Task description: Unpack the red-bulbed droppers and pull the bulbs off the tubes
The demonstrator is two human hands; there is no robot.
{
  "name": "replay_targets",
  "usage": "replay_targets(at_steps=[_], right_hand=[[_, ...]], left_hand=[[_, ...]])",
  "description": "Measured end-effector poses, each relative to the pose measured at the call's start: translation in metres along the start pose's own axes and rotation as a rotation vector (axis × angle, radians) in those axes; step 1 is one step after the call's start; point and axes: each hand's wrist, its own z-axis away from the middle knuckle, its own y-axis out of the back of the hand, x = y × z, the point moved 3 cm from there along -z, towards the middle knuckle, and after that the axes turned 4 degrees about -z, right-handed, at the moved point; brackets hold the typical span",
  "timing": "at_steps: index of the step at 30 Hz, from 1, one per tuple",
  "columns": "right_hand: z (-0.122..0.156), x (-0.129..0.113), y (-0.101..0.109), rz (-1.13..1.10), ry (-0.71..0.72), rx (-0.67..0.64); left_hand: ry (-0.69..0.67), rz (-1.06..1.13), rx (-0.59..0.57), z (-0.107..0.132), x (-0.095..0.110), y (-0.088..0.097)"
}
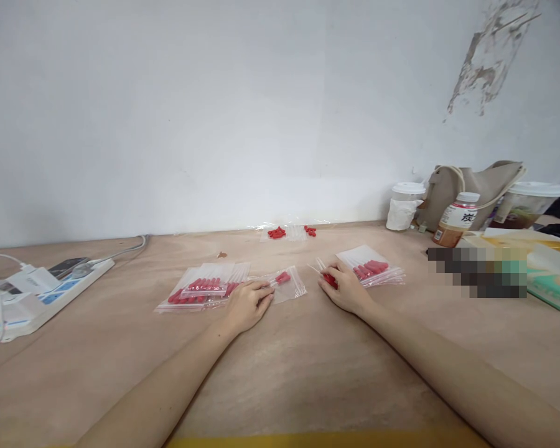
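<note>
A small clear zip bag [289, 290] with a few red pieces [283, 277] in it lies flat at the middle of the table. My left hand [249, 305] pinches its left end, thumb and fingers together. Curled on the tabletop to the right, my right hand [348, 289] holds red pieces [329, 280] with thin pale stems that poke out past the fingertips; how many is hidden. Left of my left hand, filled zip bags [191, 297] of red pieces overlap in a pile. Another stack of filled zip bags [366, 258] sits just beyond my right hand.
Loose red pieces [277, 233] lie on clear plastic near the wall. A power strip [70, 292] with plugged-in chargers and cables is at left. On the right stand a lidded cup [404, 208], a bottle [456, 221], a grey bag [432, 202] and a green tissue pack [553, 283].
</note>
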Motion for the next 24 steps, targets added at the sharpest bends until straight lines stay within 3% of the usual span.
replay_targets(at_steps=[12,20,24], right_hand=[[-0.004,0.003,0.004,-0.033,-0.4,0.054],[-0.004,-0.009,0.005,-0.032,-0.219,-0.039],[0.0,-0.019,0.008,-0.122,-0.007,-0.241]], left_hand=[[-0.011,0.019,0.016,0.0,-0.003,-0.002],[0.012,0.036,-0.006,0.0,0.0,0.0],[0.025,0.06,0.001,0.0,-0.002,-0.001]])
